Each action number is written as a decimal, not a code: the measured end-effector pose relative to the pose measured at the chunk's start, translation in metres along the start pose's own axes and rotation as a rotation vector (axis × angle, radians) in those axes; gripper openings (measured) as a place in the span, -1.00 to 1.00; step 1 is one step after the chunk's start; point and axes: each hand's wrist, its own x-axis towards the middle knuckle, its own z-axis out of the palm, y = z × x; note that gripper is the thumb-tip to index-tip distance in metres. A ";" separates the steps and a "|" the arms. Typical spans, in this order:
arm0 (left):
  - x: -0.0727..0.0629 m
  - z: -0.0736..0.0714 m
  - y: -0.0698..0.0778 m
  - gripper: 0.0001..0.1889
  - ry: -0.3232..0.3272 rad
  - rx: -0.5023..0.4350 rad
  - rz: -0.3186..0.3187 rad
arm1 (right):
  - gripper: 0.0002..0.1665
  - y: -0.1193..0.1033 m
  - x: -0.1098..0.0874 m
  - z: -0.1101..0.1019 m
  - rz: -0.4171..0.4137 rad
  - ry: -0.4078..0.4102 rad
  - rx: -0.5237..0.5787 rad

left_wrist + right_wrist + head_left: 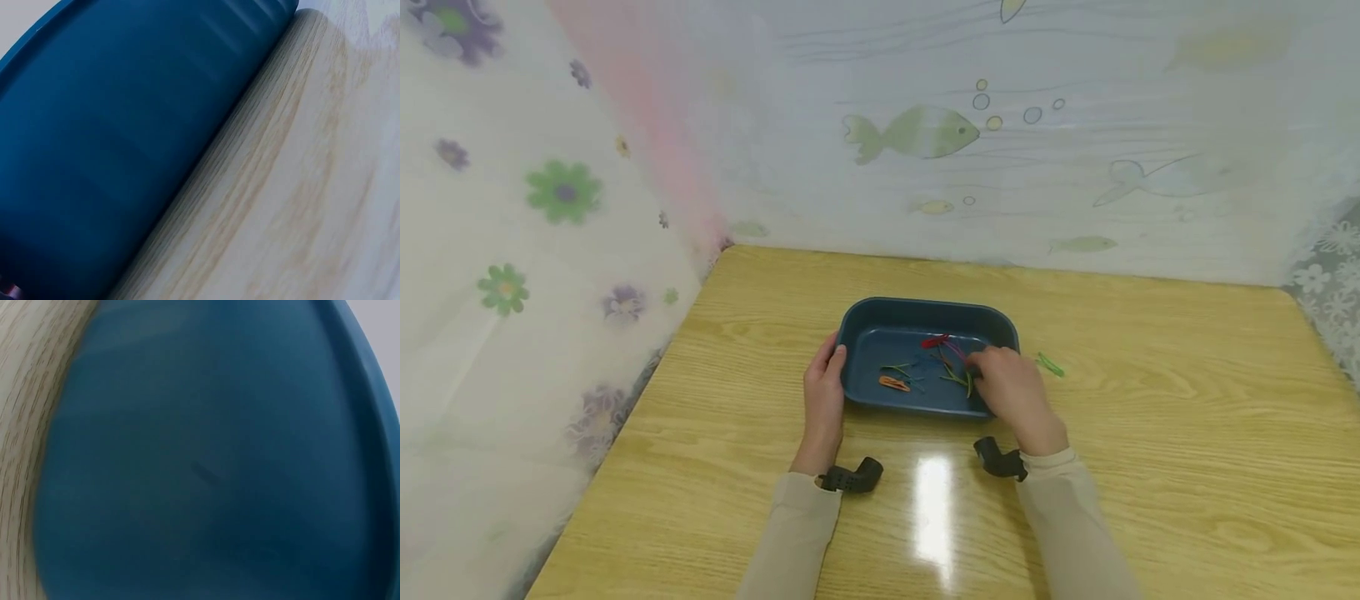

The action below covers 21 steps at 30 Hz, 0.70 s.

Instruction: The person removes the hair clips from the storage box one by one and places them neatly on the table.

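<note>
A dark blue rectangular basin [928, 307] stands on the wooden table, with several small thin clips in bright colours lying inside. Gripping the basin's left end, my left hand [825, 392] has its thumb at the rim. My right hand [1011, 387] reaches over the near right corner, its fingers bent down into the basin beside a green clip [968, 385] and a magenta one [957, 349]. Its fingertips are partly hidden, and I cannot tell whether they pinch a clip. A red clip [935, 341] lies further back, an orange clip [893, 382] at the front left.
One light green clip [1049, 365] lies on the table [1187, 433] just right of the basin. Dark camera mounts sit on both wrists. Behind the table hangs a pale sheet [1037, 208] printed with fish; a flowered one [565, 250] hangs at left.
</note>
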 end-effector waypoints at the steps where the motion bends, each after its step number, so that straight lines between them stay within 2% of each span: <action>1: 0.000 0.000 0.000 -0.64 -0.001 -0.002 -0.001 | -0.79 0.000 0.000 0.000 -0.002 -0.004 -0.004; 13: 0.000 0.002 0.003 -0.62 0.009 0.008 -0.024 | -0.78 0.000 0.001 -0.001 0.009 -0.063 -0.022; 21: -0.001 0.001 0.002 -0.62 0.016 0.012 -0.029 | -0.82 -0.002 0.002 -0.001 0.038 -0.066 -0.035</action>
